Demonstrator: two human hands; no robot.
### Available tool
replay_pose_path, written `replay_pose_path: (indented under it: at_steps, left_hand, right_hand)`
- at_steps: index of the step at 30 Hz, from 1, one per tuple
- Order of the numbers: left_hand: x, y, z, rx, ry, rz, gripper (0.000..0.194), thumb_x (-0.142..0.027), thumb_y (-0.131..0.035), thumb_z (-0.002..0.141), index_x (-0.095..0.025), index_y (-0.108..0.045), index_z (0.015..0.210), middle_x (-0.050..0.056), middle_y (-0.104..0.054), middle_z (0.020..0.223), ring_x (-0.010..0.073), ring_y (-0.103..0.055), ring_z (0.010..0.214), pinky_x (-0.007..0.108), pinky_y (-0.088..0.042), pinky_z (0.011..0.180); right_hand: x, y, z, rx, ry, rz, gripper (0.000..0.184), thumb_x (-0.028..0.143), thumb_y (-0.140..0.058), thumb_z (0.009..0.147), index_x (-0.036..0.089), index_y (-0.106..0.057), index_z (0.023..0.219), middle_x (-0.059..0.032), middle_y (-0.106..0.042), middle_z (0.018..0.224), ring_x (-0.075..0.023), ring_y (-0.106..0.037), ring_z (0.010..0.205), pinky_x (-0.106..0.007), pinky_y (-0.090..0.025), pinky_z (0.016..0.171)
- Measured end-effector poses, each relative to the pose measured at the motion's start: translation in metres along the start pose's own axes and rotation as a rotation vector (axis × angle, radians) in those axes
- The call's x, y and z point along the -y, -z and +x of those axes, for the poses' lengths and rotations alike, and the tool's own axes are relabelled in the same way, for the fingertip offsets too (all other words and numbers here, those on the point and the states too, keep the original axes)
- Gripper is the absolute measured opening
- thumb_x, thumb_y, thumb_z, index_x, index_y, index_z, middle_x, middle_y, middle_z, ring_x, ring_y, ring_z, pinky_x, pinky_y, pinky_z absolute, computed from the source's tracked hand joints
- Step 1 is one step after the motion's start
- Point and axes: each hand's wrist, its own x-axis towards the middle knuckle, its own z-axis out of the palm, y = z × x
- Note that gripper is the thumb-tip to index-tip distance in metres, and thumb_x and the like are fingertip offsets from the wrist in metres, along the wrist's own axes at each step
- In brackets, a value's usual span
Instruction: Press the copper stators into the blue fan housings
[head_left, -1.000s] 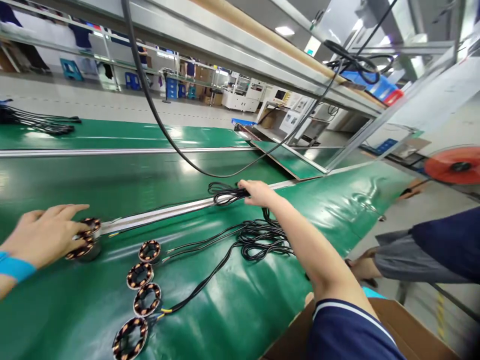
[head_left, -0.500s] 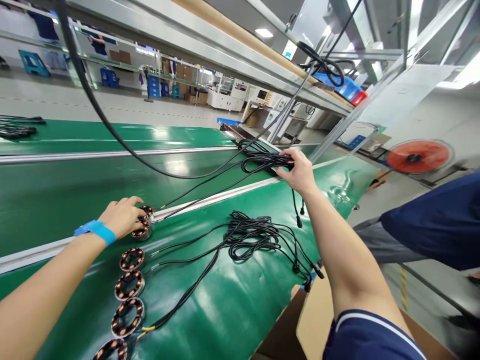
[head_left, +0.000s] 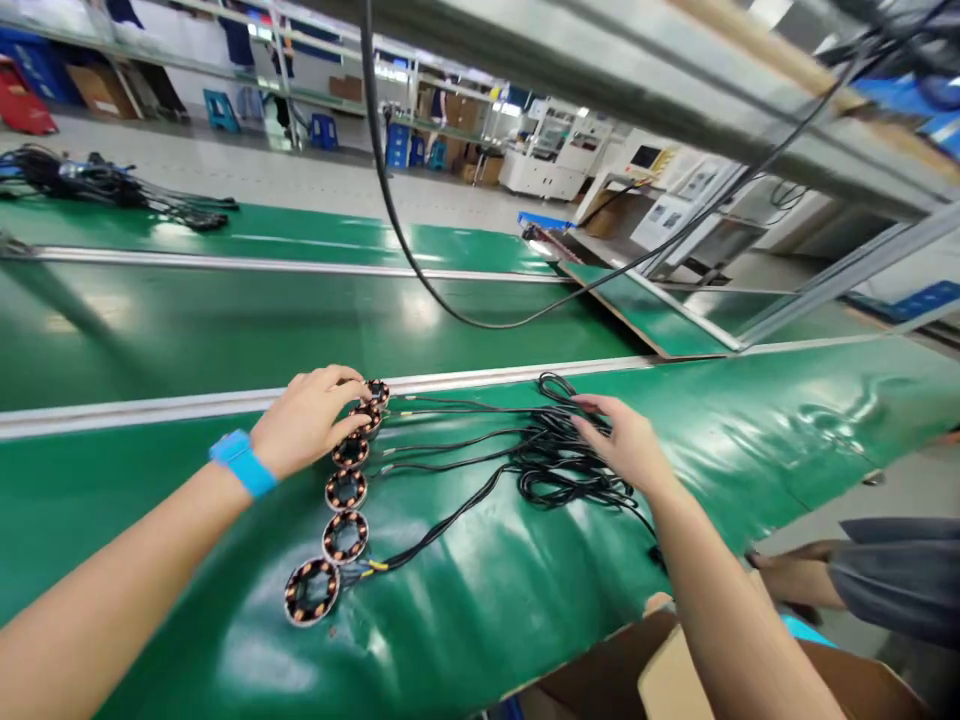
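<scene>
A green-covered bench [head_left: 495,590] ran across your view, both ends cut off. Above its far side slanted a blurred overhead beam [head_left: 600,60], cropped at the top. To the bench's right, another person's legs [head_left: 817,575] were cut off at the edge of view. At the bench's near edge, a cardboard box [head_left: 622,660] was cropped below and partly behind your right forearm. A tangled heap of black cables [head_left: 555,460] lay mid-bench, some plug ends hard to make out. A row of six copper-wound rings [head_left: 346,506] stood on the bench left of the heap. Your right hand [head_left: 619,440] was at the heap, thumb and fingers apart; contact was unclear. Your left hand [head_left: 311,420] curved over the two farthest rings, partly hiding them; whether it pinched them, you cannot tell. A blue wristband [head_left: 244,463] circled that wrist.
</scene>
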Motion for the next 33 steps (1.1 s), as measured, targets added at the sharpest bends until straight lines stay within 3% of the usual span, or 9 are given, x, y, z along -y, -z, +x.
replay_pose_path:
  at_steps: [3, 5, 7, 10, 13, 18, 24, 28, 33]
  left_hand:
    - [-0.029, -0.003, -0.080, -0.304, -0.121, -0.114, 0.022, -0.043, -0.059, 0.099, -0.021, -0.064, 0.097, 0.005, -0.068, 0.099, 0.0190, -0.062, 0.095, 0.034, -0.049, 0.089]
    - [-0.052, -0.016, -0.128, -0.356, -0.159, -0.151, 0.021, -0.040, -0.068, 0.094, -0.021, -0.063, 0.098, 0.003, -0.068, 0.093, 0.0170, -0.062, 0.087, 0.032, -0.048, 0.084]
    - [-0.071, -0.033, -0.162, -0.352, -0.164, -0.148, 0.021, -0.034, -0.069, 0.094, -0.018, -0.064, 0.107, 0.005, -0.071, 0.100, 0.0177, -0.064, 0.092, 0.033, -0.048, 0.086]
    - [-0.085, -0.050, -0.185, -0.352, -0.154, -0.117, 0.021, -0.018, -0.062, 0.098, -0.016, -0.064, 0.118, 0.007, -0.073, 0.108, 0.0194, -0.066, 0.103, 0.034, -0.048, 0.094]
    - [-0.081, -0.051, -0.195, -0.303, -0.191, -0.151, 0.022, -0.012, -0.058, 0.098, -0.017, -0.066, 0.118, 0.005, -0.073, 0.109, 0.0177, -0.066, 0.104, 0.032, -0.047, 0.094]
    - [-0.070, -0.039, -0.211, -0.126, -0.175, -0.240, 0.028, -0.021, -0.059, 0.099, -0.021, -0.064, 0.127, 0.003, -0.072, 0.113, 0.0166, -0.065, 0.104, 0.031, -0.047, 0.094]
    - [-0.067, -0.034, -0.210, -0.071, -0.233, -0.215, 0.033, -0.018, -0.052, 0.101, -0.030, -0.068, 0.127, 0.003, -0.070, 0.110, 0.0164, -0.065, 0.100, 0.029, -0.047, 0.082]
    - [-0.061, -0.033, -0.206, -0.016, -0.296, -0.295, 0.040, -0.015, -0.047, 0.101, -0.037, -0.069, 0.126, 0.002, -0.068, 0.111, 0.0152, -0.063, 0.101, 0.027, -0.049, 0.084]
    - [-0.063, -0.032, -0.208, 0.045, -0.301, -0.313, 0.042, -0.016, -0.046, 0.101, -0.036, -0.065, 0.133, 0.003, -0.067, 0.111, 0.0147, -0.064, 0.099, 0.025, -0.053, 0.084]
  right_hand:
    - [0.092, -0.023, -0.038, 0.101, 0.317, 0.538, 0.017, 0.033, -0.060, 0.099, 0.025, -0.070, 0.110, -0.0047, -0.075, 0.104, -0.0187, -0.071, 0.096, -0.032, -0.057, 0.089]
    - [0.146, -0.041, -0.062, 0.232, 0.512, 0.721, 0.013, 0.027, -0.062, 0.099, 0.025, -0.071, 0.109, -0.0023, -0.076, 0.100, -0.0157, -0.071, 0.092, -0.028, -0.057, 0.085]
    - [0.181, -0.059, -0.083, 0.247, 0.626, 0.807, 0.015, 0.022, -0.063, 0.099, 0.024, -0.069, 0.112, -0.0030, -0.076, 0.100, -0.0154, -0.071, 0.092, -0.028, -0.057, 0.085]
    - [0.202, -0.083, -0.107, 0.111, 0.666, 0.818, 0.019, 0.017, -0.066, 0.095, 0.022, -0.067, 0.113, -0.0048, -0.076, 0.097, -0.0169, -0.071, 0.090, -0.030, -0.059, 0.082]
    - [0.205, -0.095, -0.123, 0.017, 0.689, 0.796, 0.023, 0.013, -0.066, 0.093, 0.020, -0.066, 0.115, -0.0065, -0.075, 0.098, -0.0182, -0.072, 0.093, -0.032, -0.060, 0.084]
    - [0.220, -0.097, -0.136, 0.075, 0.775, 0.742, 0.026, 0.016, -0.058, 0.099, 0.016, -0.062, 0.124, -0.0122, -0.073, 0.114, -0.0204, -0.069, 0.109, -0.035, -0.058, 0.097]
    - [0.236, -0.089, -0.124, 0.496, 0.574, 0.636, 0.030, 0.028, -0.037, 0.109, 0.018, -0.065, 0.112, -0.0075, -0.073, 0.103, -0.0195, -0.068, 0.095, -0.034, -0.054, 0.088]
    - [0.232, -0.089, -0.115, 0.782, 0.468, 0.752, 0.026, 0.027, -0.043, 0.106, 0.019, -0.065, 0.094, -0.0029, -0.070, 0.089, -0.0155, -0.064, 0.082, -0.029, -0.049, 0.078]
    - [0.228, -0.108, -0.127, 0.853, -0.035, 1.227, 0.027, 0.039, -0.056, 0.101, 0.016, -0.065, 0.091, -0.0011, -0.069, 0.083, -0.0086, -0.055, 0.062, -0.021, -0.043, 0.058]
